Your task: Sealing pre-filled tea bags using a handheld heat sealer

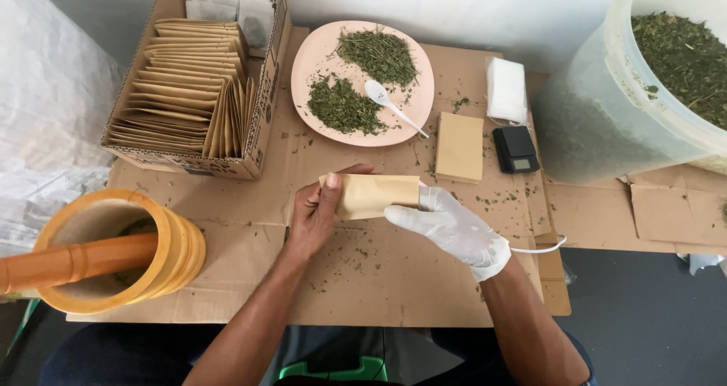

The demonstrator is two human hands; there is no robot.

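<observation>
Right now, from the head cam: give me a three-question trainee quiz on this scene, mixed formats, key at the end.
1. True or false: the small tan paper pouch is held by both hands.
2. Which hand wears the white glove: A left hand, B right hand?
3. Fill in: the white plastic spoon lies on the round pink ____.

Key: 1 true; 2 B; 3 plate.

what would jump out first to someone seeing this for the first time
At centre, the bare left hand and white-gloved right hand hold a tan paper pouch over the cardboard. Behind it, a pink plate carries two piles of dried green leaf; a wooden mortar stands at left.
</observation>
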